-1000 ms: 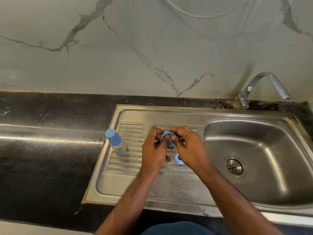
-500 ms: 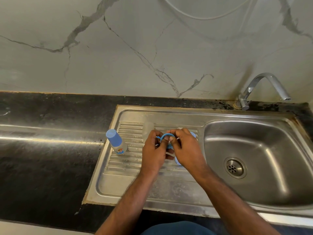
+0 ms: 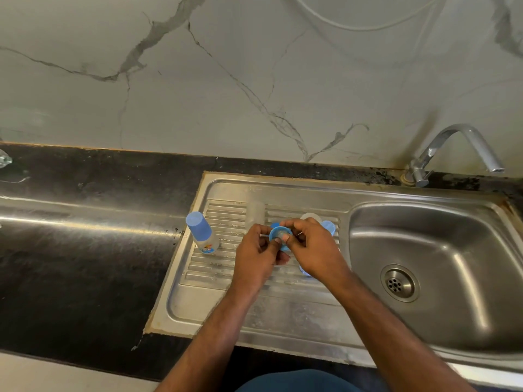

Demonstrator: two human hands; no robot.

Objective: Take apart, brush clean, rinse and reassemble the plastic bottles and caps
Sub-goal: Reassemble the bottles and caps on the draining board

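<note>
Over the ribbed drainboard [image 3: 218, 267], my left hand [image 3: 256, 256] and my right hand [image 3: 315, 250] meet and both pinch a small blue ring cap [image 3: 278, 232], its open side facing me. A small bottle with a blue cap [image 3: 201, 232] stands upright at the drainboard's left edge, apart from my hands. Behind my hands stand a clear plastic piece [image 3: 255, 213], a whitish round part [image 3: 310, 217] and another blue part [image 3: 329, 227]. A pale blue piece [image 3: 305, 270] peeks out under my right wrist.
The steel sink basin [image 3: 441, 250] with its drain [image 3: 399, 282] lies to the right, and a chrome tap [image 3: 452, 148] rises at the back right. Black stone counter [image 3: 85, 250] stretches to the left. A marbled wall stands behind.
My hands have turned the blue ring cap, so its open face now points toward me. They stay in the same spot over the drainboard.
</note>
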